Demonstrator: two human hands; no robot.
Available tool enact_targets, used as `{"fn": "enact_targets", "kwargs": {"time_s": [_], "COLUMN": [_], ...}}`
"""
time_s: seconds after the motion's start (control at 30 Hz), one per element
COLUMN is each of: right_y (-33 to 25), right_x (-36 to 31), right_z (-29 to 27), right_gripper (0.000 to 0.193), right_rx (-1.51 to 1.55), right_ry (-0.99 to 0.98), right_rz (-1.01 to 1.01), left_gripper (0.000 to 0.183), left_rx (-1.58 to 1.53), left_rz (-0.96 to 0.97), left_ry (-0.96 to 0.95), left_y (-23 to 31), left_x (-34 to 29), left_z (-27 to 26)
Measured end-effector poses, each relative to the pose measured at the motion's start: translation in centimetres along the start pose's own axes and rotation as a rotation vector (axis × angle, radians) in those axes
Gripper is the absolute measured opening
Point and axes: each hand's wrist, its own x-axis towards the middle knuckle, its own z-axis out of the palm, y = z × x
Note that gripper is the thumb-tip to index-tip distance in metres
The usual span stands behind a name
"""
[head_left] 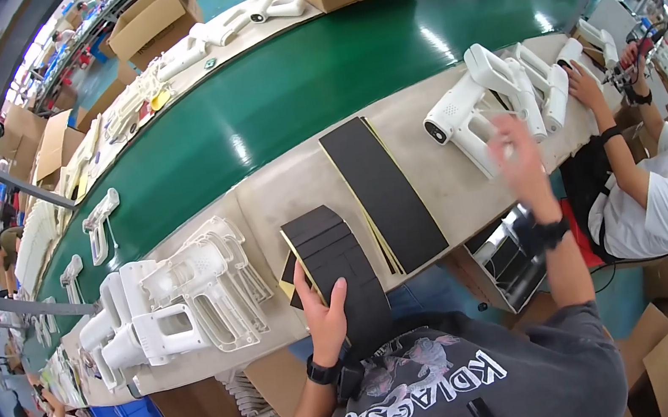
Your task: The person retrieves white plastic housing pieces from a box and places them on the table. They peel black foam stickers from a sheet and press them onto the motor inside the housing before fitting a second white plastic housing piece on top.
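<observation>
My left hand (326,320) grips a black foam sheet (339,255) scored into strips, its thumb on the front and fingers round the left edge. The sheet curves down toward my body over the table edge. My right hand (520,161) is raised at the right, smeared by motion; its fingers are too blurred to read. Just beyond it lies a white pistol-shaped plastic device (458,118), with several more alike (503,78) beside it. Between my hands, a stack of long black sheets (383,193) with yellowish edges lies on the table.
White housing shells (200,287) are piled at the left. Past the table runs a green conveyor belt (254,126) carrying a few white parts (101,224). A co-worker (650,181) sits at the right, handling a device. An open metal drawer (513,269) sits below the table edge.
</observation>
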Motion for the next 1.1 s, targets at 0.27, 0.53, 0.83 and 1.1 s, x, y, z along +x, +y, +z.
{"fn": "enact_targets", "kwargs": {"time_s": [0.27,0.53,0.83,1.1], "right_y": [-4.8,-3.9,1.3,-3.8], "right_x": [-2.8,-4.6,-3.8,-3.6], "right_z": [11.7,12.2,7.9,5.4], "right_gripper": [0.078,0.084,0.060,0.045], "right_rx": [0.216,0.170,0.276,0.084], "right_ry": [-0.377,-0.376,-0.249,-0.018], "right_rz": [0.347,0.329,0.376,0.169], "left_gripper": [0.069,0.038,0.038,0.044], "left_rx": [-0.089,-0.786,-0.885,-0.698], "left_rz": [0.127,-0.272,-0.365,-0.323], "left_ry": [0.019,-0.154,-0.332,-0.307], "left_y": [1.7,-1.3,-3.4,1.0], "left_x": [1.4,7.0,9.4,7.7], "left_z": [0.3,5.0,12.7,8.0]}}
